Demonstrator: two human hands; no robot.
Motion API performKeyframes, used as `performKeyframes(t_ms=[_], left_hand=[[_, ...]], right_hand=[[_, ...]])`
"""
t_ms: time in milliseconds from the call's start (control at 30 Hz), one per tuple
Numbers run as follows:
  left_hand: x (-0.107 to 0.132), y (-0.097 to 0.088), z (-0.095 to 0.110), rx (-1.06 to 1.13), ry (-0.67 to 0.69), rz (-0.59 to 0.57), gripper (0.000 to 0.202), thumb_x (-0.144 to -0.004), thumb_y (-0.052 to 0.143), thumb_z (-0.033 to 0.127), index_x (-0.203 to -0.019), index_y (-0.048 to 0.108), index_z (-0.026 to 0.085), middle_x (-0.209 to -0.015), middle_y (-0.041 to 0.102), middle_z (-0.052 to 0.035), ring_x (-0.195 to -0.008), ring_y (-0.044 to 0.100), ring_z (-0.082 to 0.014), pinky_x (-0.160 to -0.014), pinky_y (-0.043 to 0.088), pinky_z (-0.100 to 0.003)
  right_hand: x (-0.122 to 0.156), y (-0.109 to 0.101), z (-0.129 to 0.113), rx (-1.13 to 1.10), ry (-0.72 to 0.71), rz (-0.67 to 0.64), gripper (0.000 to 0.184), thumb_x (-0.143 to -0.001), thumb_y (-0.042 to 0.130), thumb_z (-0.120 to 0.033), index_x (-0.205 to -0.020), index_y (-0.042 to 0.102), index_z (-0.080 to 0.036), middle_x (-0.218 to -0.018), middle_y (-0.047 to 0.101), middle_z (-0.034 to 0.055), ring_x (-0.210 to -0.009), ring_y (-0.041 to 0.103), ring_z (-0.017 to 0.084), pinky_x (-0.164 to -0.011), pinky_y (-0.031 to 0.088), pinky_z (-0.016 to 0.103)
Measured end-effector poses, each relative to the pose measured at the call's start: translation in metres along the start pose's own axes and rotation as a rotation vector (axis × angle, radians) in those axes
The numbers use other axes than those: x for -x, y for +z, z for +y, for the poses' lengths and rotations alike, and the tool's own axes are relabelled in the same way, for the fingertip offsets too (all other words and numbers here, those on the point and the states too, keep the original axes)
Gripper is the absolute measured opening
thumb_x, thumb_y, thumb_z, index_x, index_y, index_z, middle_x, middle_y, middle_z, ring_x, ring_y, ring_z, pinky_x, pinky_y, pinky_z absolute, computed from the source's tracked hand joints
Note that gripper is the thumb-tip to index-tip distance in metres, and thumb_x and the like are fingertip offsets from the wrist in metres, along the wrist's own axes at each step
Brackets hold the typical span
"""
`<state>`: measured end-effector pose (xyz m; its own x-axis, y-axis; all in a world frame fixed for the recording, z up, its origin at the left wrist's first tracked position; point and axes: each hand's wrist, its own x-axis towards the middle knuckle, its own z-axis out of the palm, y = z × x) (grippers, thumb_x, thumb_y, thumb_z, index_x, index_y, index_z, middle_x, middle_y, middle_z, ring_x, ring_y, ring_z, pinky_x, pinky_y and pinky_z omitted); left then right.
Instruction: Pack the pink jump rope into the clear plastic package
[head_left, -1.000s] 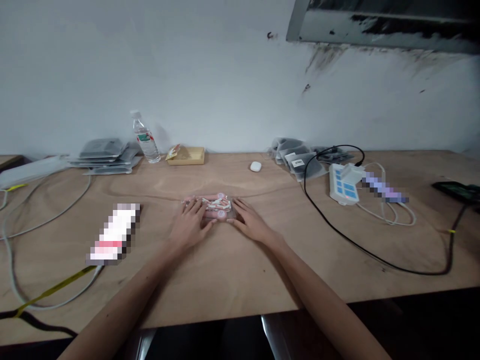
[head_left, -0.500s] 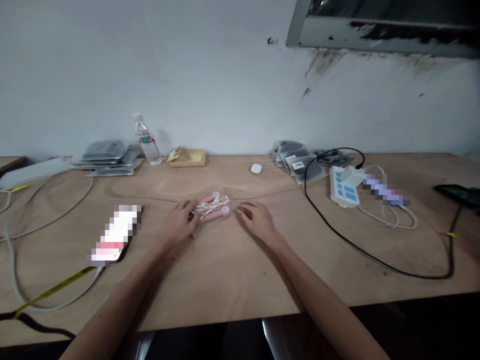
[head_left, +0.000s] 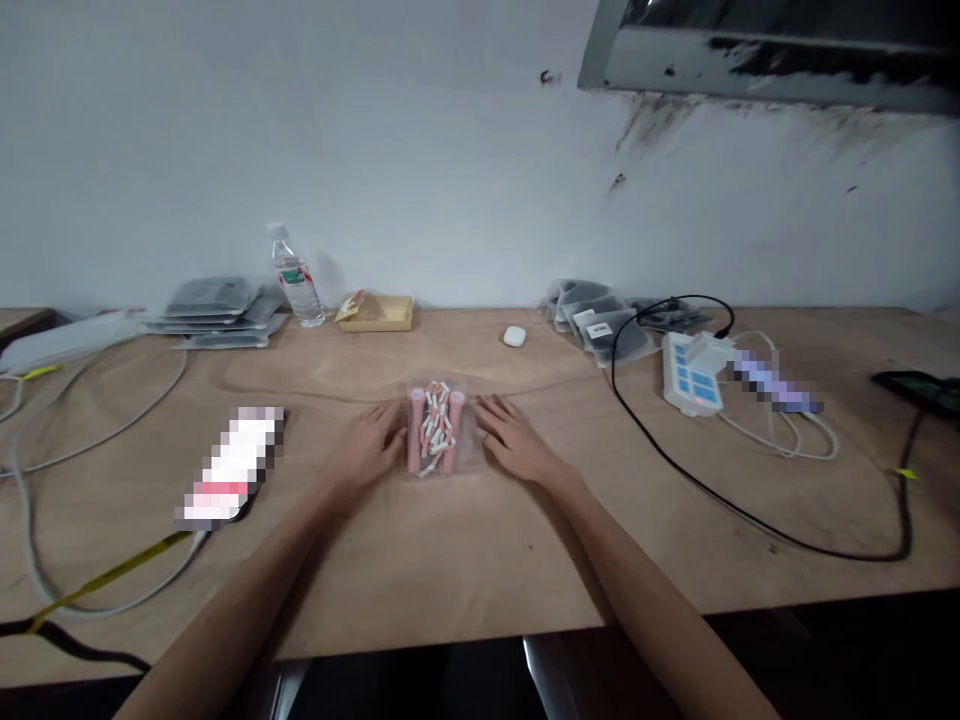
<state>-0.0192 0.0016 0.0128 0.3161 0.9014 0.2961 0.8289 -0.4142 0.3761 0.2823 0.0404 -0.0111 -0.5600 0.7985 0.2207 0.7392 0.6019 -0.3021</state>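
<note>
A bagged jump rope [head_left: 436, 428] lies flat on the wooden table, its clear bag showing two pink handles with pink-and-white beaded rope between them. The handles point away from me, one along each side. My left hand [head_left: 369, 445] rests on the tabletop at the bag's left edge, fingers stretched out. On the opposite side my right hand [head_left: 517, 440] lies palm down, its fingers apart and its tips close to the bag's right edge. Neither hand grips anything. Whether the fingertips touch the clear plastic is hard to make out.
Left of my arm lies a phone [head_left: 232, 465] on a white cable. Along the wall stand a water bottle [head_left: 296, 280], a cardboard tray [head_left: 379, 314], a white case [head_left: 514, 337] and grey bagged packs [head_left: 217, 312]. A power strip [head_left: 690, 375] and black cable [head_left: 675, 478] are on the right.
The bagged jump rope has turned from lying crosswise to having its handles point away from me. My fingers have let go of it and now lie flat beside it.
</note>
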Motion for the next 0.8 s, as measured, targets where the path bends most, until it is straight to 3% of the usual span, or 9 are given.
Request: performKeyframes(t_ms=[100, 233, 800], left_hand=[[0.0, 0.009, -0.011, -0.076, 0.016, -0.048, 0.054, -0.096, 0.043, 0.032, -0.147, 0.045, 0.013, -0.152, 0.05, -0.0157, -0.143, 0.044, -0.0283, -0.117, 0.036, -0.047], [0.004, 0.018, -0.016, -0.208, 0.035, -0.123, 0.058, -0.098, 0.036, 0.03, -0.154, 0.038, 0.014, -0.161, 0.038, -0.0152, -0.152, 0.027, -0.0304, -0.121, 0.027, -0.053], [0.008, 0.025, -0.01, -0.306, 0.027, -0.148, 0.057, -0.102, 0.032, 0.04, -0.151, 0.043, 0.014, -0.164, 0.031, -0.0158, -0.154, 0.02, -0.0338, -0.122, 0.021, -0.054]], right_hand=[[0.002, 0.003, 0.005, 0.01, -0.006, -0.012, 0.057, -0.105, 0.036, -0.04, -0.159, 0.032, -0.023, -0.165, 0.031, 0.0087, -0.154, 0.022, 0.032, -0.123, 0.026, 0.057], [0.002, 0.006, 0.006, 0.058, -0.037, -0.02, 0.057, -0.105, 0.035, -0.041, -0.159, 0.031, -0.022, -0.165, 0.029, 0.0093, -0.154, 0.021, 0.033, -0.123, 0.026, 0.058], [0.002, 0.005, 0.005, 0.096, -0.04, -0.024, 0.062, -0.098, 0.037, -0.025, -0.159, 0.032, -0.011, -0.163, 0.033, 0.0135, -0.153, 0.025, 0.032, -0.123, 0.027, 0.054]])
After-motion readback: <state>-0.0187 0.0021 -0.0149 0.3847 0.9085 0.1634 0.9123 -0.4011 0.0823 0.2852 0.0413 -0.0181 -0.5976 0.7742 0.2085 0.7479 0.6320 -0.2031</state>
